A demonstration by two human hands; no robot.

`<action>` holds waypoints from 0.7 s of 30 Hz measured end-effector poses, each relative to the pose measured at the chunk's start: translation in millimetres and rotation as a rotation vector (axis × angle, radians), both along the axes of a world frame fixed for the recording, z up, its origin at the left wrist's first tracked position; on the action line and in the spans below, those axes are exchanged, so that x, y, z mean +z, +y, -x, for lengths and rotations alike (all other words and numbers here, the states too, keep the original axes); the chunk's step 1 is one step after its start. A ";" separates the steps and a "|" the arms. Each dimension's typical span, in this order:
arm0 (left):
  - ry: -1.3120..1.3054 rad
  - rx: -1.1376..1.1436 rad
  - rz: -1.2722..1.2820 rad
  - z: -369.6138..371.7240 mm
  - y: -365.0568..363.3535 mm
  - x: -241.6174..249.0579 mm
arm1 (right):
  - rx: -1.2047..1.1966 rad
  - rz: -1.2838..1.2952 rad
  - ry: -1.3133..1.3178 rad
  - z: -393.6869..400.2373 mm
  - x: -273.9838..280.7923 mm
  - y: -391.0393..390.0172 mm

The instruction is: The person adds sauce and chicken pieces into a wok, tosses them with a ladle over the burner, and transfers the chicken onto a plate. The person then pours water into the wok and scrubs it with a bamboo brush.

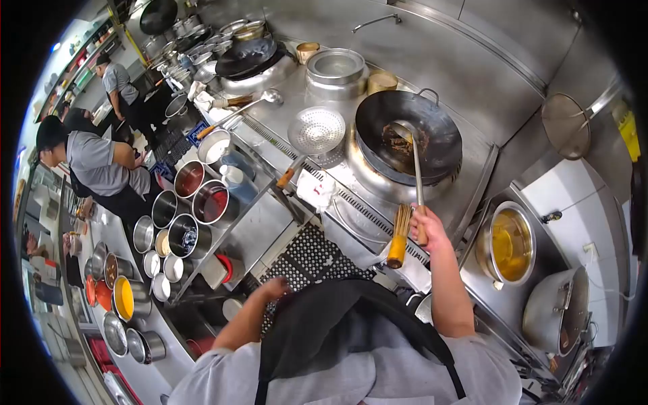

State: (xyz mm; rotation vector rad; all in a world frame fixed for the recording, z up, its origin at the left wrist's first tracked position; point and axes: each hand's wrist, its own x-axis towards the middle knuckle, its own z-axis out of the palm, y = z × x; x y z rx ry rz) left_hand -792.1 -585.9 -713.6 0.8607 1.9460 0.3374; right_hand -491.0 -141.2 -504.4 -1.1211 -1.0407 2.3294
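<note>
My right hand (429,228) is wrapped round the wooden handle of a long metal ladle (416,165). The ladle's bowl rests inside a black wok (378,120), among some brown food (398,140). A bamboo brush with a yellow handle (397,250) lies just left of that hand. My left hand (273,289) hangs low near my apron, over the dark floor mat, touching no object that I can see; its fingers are blurred. Up and to its right are a white cloth (315,189) and a perforated strainer (316,131) with a wooden handle.
Metal pots of sauces (210,202) stand at the left. A bowl of yellow liquid (506,244) and a large pot (555,312) are at the right. A second wok (246,57) sits farther back. Several people in grey shirts (101,162) stand at the far left.
</note>
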 end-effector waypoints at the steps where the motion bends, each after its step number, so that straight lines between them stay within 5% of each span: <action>1: 0.058 0.047 0.009 20.0 36.9 39.0 | 0.006 0.020 0.042 7.7 12.9 10.9; 5: 0.266 0.521 -0.326 105.9 141.7 107.1 | 0.006 0.005 0.191 45.6 55.2 59.6; 7: 0.439 0.667 -0.660 154.6 183.9 92.9 | -0.007 -0.093 0.249 78.3 76.2 79.8; 10: 0.398 0.726 -0.597 203.5 229.7 80.6 | -0.068 -0.495 -0.149 124.0 60.8 103.4; 14: -0.155 0.764 -0.448 231.9 258.4 51.2 | -0.109 -1.240 -0.624 172.8 -23.8 193.9; 17: -0.428 0.850 -0.425 218.8 262.2 84.9 | 0.070 -1.246 -0.936 239.5 34.1 237.9; 19: -0.516 0.750 -0.403 228.5 258.5 71.1 | 0.181 -1.487 -1.107 282.0 14.5 314.8; 21: -0.542 0.673 -0.395 229.0 258.0 77.8 | 0.241 -0.823 -0.917 337.3 24.4 365.9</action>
